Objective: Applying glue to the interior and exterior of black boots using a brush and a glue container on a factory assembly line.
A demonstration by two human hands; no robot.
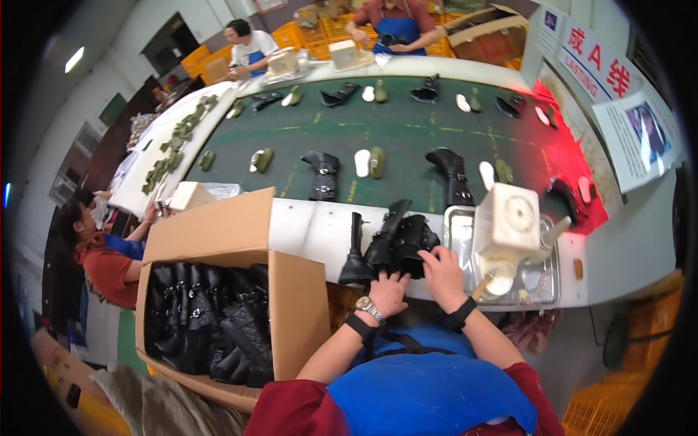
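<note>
Three black buckled boots stand or lean close together on the white table edge in front of me. My left hand (389, 292) rests with fingers spread against the lower part of the middle boot (384, 243). Beside it, my right hand (442, 276) has its fingers bent onto the edge of the right-hand boot (413, 243); the exact grip is partly hidden. A slimmer boot (355, 254) stands upright to the left, with neither hand on it. At my left, an open cardboard box (299, 305) is packed with black boots (207, 312).
To my right, a metal tray (459, 236) holds a whitish container (512, 218) and a brush (483, 285). Beyond lies a green belt (276, 138) with boots, white insoles (362, 163) and green pieces. Several people work around it, one (109, 261) at the left. Orange crates (607, 403) stand lower right.
</note>
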